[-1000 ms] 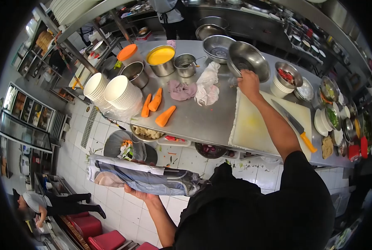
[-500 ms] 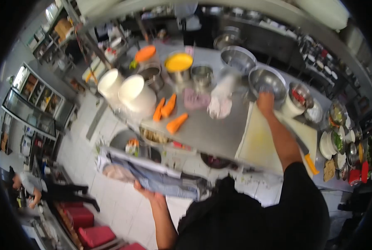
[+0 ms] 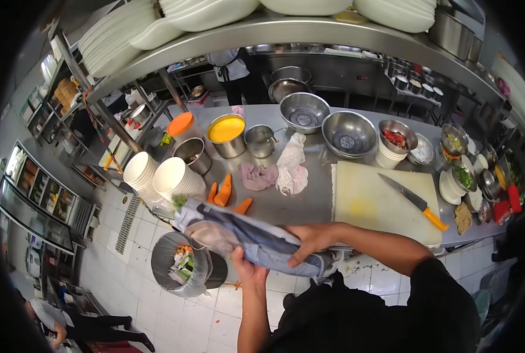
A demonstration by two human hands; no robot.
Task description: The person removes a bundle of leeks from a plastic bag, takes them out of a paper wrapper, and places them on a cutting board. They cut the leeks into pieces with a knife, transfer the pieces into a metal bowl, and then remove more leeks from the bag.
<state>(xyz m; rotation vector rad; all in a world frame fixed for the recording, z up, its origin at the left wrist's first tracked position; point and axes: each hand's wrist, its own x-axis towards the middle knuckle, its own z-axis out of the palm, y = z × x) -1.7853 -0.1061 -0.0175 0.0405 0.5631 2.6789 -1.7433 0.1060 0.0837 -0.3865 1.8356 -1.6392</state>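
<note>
Both hands hold a long bundle (image 3: 256,226) of blue, white and grey cloth or wrapping in front of the table's near edge, with some green leaves at its far left end. My left hand (image 3: 250,267) grips the underside near the middle. My right hand (image 3: 312,241) has its fingers behind the bundle and its thumb on the front, toward the right end. Orange carrots (image 3: 222,191) lie just behind the bundle. A white cutting board (image 3: 380,203) bears a knife (image 3: 412,197) with an orange handle, to the right of my right hand.
Steel bowls (image 3: 349,134), a pot of yellow liquid (image 3: 227,130), white container stacks (image 3: 178,176) and cloths (image 3: 292,165) stand or lie on the steel table (image 3: 321,203). A lined waste bin (image 3: 183,265) is below left. Two people (image 3: 233,70) are farther off. A plate shelf (image 3: 262,36) hangs above.
My right hand has left the steel bowl and now grips the bundle. The bundle has moved right and up, over the table's edge, with my left hand. The camera view has shifted.
</note>
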